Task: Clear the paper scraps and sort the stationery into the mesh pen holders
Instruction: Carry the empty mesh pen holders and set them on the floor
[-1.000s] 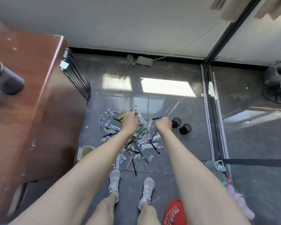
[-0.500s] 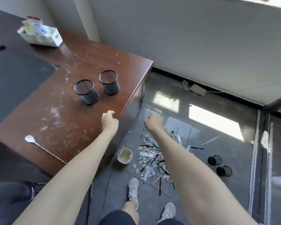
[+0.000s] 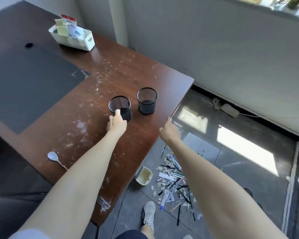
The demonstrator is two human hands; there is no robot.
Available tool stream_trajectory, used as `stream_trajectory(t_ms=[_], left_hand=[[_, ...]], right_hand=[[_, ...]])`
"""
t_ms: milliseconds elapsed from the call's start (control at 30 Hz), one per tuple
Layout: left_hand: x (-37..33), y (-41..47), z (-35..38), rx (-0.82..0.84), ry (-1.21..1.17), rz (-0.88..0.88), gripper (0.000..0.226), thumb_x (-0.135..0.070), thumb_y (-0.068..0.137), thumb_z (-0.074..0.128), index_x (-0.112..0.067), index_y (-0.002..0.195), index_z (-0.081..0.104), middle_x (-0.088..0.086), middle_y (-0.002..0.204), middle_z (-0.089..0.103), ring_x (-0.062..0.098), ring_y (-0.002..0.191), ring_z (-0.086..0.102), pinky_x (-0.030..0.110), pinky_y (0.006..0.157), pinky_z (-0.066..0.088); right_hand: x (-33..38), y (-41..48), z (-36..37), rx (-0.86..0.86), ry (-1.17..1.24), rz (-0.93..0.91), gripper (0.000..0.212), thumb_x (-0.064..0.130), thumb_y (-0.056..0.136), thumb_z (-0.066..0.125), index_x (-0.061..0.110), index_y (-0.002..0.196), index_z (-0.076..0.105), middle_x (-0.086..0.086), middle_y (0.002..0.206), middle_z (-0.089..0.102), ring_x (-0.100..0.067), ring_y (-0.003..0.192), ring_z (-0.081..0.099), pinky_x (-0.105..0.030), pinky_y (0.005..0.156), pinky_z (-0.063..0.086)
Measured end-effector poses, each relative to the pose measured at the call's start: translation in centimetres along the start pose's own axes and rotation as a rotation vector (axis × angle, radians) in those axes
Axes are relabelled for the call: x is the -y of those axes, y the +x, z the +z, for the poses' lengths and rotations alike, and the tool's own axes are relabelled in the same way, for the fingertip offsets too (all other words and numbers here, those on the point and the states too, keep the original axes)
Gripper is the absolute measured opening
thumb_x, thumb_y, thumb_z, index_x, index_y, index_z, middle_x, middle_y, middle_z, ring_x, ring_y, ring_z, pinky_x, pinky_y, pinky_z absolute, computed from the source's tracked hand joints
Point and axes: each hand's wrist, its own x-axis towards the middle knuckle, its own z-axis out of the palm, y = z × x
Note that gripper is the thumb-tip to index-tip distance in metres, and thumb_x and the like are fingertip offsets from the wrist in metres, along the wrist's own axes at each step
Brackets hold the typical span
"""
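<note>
Step in hand, by my judgement: fetching a holder for the spilled stationery. Left hand [image 3: 116, 121] is at the nearer mesh pen holder [image 3: 119, 105], a fingertip on its wire rim; grip or mere touch, cannot tell. Right hand [image 3: 168, 131] is empty, fingers loosely straight, by the wooden counter [image 3: 141, 75] edge. The second holder [image 3: 147, 100] stands just beside the first, both black, cylindrical and see-through. Pens [image 3: 178, 214] and paper scraps [image 3: 160, 168] lie heaped on the glossy floor [image 3: 231, 169]. The next move calls for a firm clasp round the thin mesh.

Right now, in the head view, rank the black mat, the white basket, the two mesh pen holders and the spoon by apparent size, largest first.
1. black mat
2. white basket
3. nearer pen holder and farther pen holder: they look alike, so unranked
4. spoon, smallest though nearest the camera
</note>
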Motion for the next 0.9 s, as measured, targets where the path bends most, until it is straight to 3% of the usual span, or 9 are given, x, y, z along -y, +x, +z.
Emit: stream_trajectory(t_ms=[100,167,267,400,500,567,733,900], left_hand=[[-0.2,0.6,0.0,-0.114,-0.023,0.017,0.029,-0.029,0.095,0.05,-0.01,0.116,0.051,0.02,0.118,0.052,0.04,0.105,0.053,0.041,0.084,0.042],[-0.2,0.5,0.3,-0.195,-0.042,0.036,0.029,-0.033,0.095,0.05,-0.007,0.104,0.055,0.02,0.109,0.053,0.039,0.098,0.054,0.038,0.078,0.041],[0.2,0.0,0.6,-0.293,-0.031,0.092,0.03,-0.033,0.096,0.049,-0.004,0.101,0.053,0.02,0.102,0.051,0.04,0.091,0.054,0.039,0.071,0.038],[1.3,0.4,0.1,-0.287,-0.019,0.14,0.029,-0.032,0.096,0.049,-0.003,0.1,0.052,0.019,0.101,0.048,0.041,0.089,0.052,0.037,0.069,0.033],[1.9,0.6,-0.5,-0.298,0.001,0.159,0.03,-0.033,0.096,0.049,-0.003,0.1,0.052,0.018,0.1,0.048,0.04,0.087,0.052,0.036,0.069,0.032],[2.3,0.6,-0.7,-0.302,0.022,0.184,0.03,-0.033,0.096,0.049,-0.003,0.1,0.051,0.017,0.098,0.047,0.04,0.086,0.052,0.036,0.068,0.032],[2.9,0.2,0.1,-0.291,0.066,0.264,0.03,-0.032,0.096,0.05,-0.003,0.099,0.052,0.013,0.091,0.042,0.04,0.083,0.052,0.037,0.065,0.034],[2.1,-0.7,0.8,-0.3,0.074,0.293,0.03,-0.032,0.095,0.051,-0.002,0.1,0.053,0.018,0.094,0.046,0.041,0.082,0.053,0.039,0.066,0.037]], right_hand=[[1.2,0.4,0.6,-0.048,0.009,-0.04,0.072,0.016,0.092,0.043,0.027,0.15,0.002,-0.021,0.133,0.04,-0.031,0.09,0.052,-0.036,0.07,0.04],[2.4,0.5,1.1,-0.075,0.004,-0.085,0.078,0.016,0.091,0.045,0.036,0.149,-0.003,-0.023,0.146,0.024,-0.035,0.097,0.053,-0.034,0.07,0.039],[4.1,1.2,1.9,-0.081,-0.002,-0.14,0.082,0.013,0.089,0.046,0.042,0.147,-0.003,-0.023,0.154,0.001,-0.04,0.11,0.05,-0.034,0.07,0.038],[6.4,2.5,2.1,-0.056,0.012,-0.113,0.072,0.015,0.092,0.043,0.038,0.148,0.004,-0.026,0.153,-0.004,-0.041,0.115,0.047,-0.037,0.074,0.039],[7.8,3.4,2.0,-0.011,0.053,-0.061,0.056,0.02,0.095,0.045,0.027,0.144,0.018,-0.028,0.152,0.003,-0.041,0.118,0.046,-0.041,0.086,0.042],[8.5,3.8,2.0,-0.007,0.111,-0.037,0.046,0.024,0.095,0.047,0.019,0.137,0.027,-0.026,0.145,0.023,-0.041,0.118,0.047,-0.043,0.09,0.042],[8.5,3.4,2.3,-0.145,0.208,-0.016,0.039,0.025,0.092,0.059,0.005,0.12,0.041,-0.016,0.123,0.049,-0.035,0.11,0.053,-0.039,0.082,0.043],[5.5,2.1,1.9,-0.397,0.224,-0.043,0.037,0.04,0.089,0.061,0.008,0.103,0.048,-0.011,0.106,0.059,-0.03,0.102,0.055,-0.038,0.076,0.042]])
